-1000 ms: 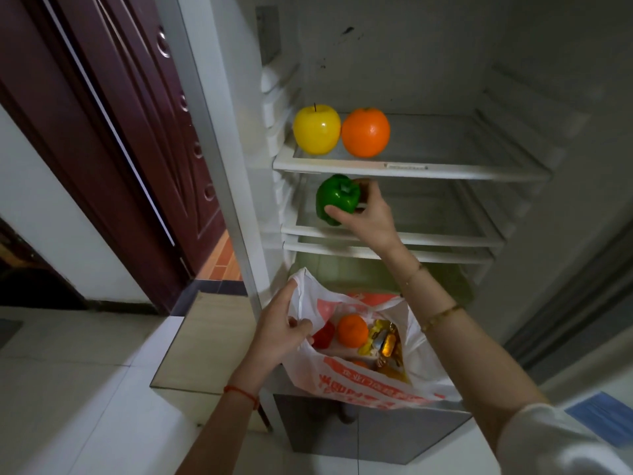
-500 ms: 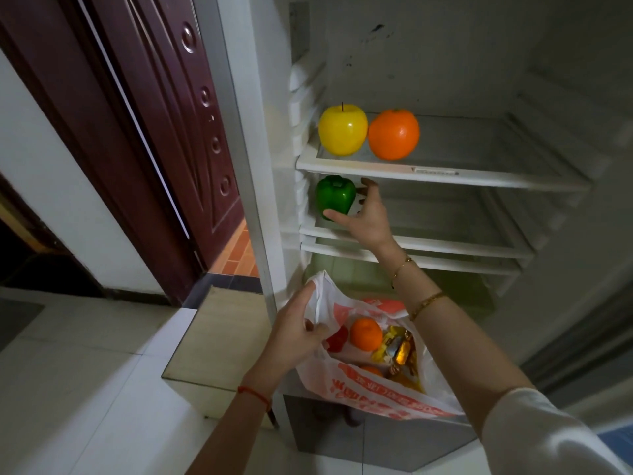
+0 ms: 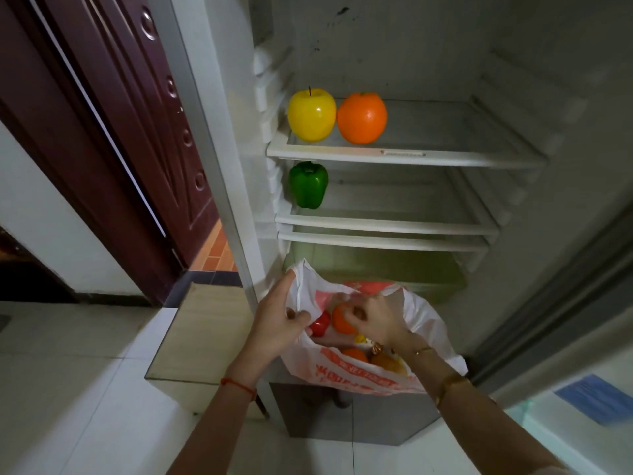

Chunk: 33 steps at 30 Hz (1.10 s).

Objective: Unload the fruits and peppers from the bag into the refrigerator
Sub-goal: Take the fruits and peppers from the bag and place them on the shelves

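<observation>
Dim indoor lighting. Dark maroon panelled wooden door (image 3: 137,125) stands at left, beside a white plaster wall (image 3: 44,234). Pale glossy floor tiles (image 3: 68,389) cover the foreground; orange brick-pattern tiles (image 3: 219,252) lie past the doorway.

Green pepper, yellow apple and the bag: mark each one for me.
green pepper (image 3: 308,186), head view, front face.
yellow apple (image 3: 311,114), head view, middle of skin.
bag (image 3: 428,323), head view, right wall.

The upper refrigerator shelf (image 3: 445,159) carries a yellow apple (image 3: 311,115) touching an orange (image 3: 362,118); the second shelf (image 3: 394,223) carries a green bell pepper (image 3: 308,185).
</observation>
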### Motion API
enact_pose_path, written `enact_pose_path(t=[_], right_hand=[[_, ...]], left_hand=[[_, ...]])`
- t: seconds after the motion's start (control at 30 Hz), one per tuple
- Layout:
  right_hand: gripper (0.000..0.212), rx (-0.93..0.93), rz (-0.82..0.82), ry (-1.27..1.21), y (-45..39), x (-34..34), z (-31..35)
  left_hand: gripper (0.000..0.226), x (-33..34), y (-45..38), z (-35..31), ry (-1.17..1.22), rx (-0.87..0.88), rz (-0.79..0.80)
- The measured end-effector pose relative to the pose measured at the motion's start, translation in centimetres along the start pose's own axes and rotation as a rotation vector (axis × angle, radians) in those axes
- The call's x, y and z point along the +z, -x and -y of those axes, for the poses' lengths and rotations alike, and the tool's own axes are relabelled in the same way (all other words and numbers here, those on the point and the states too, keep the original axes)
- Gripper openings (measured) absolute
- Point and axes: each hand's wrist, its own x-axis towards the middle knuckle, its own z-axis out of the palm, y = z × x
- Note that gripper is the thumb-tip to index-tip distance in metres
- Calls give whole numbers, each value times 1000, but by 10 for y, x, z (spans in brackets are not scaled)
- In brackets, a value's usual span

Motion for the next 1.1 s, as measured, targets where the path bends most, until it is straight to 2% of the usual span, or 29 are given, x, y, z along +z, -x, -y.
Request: enact_pose_path(t=[0.07,0.1,0.17,0.2,0.4,0.5,0.6,0.63,0.7,0.83,0.93,1.0,1.1], right_hand=[[47,125,104,230,3,14,-14],[53,177,156,284,3,19,-18],[75,243,270,224,-1,29,-21],[79,253,299,195,-6,33,-21],[75,192,381,298,-23,46,-12],[78,204,339,281,-22,48,-10],[109,221,354,101,-13,36,-1],[108,225,320,-3,-9,32,3],[96,232,206,-195,-4,25,8],[83,256,172,-431,2,6,4],[63,127,68,-663,15,-22,6],[59,84,34,-859,23,-45,16],[62,30,-108,-1030,28,-81,34]], left_hand=[[81,0,1,2,-10,-7,3],[80,1,2,3,-14,-11,5],[80,3,4,3,-27,-16,8],[79,3,6,3,-32,-20,5],[78,5,12,-5,-50,17,4],[79,3,14,-8,-58,11,-5],[80,2,13,-6,-53,13,1],[79,1,12,-5,-58,16,4],[78,2,11,-5,-67,14,7],[78,3,9,-7,-52,-7,19],[79,5,5,-2,-35,-5,36],[80,6,2,1,-37,-2,34],[80,7,-2,1,-30,14,34]])
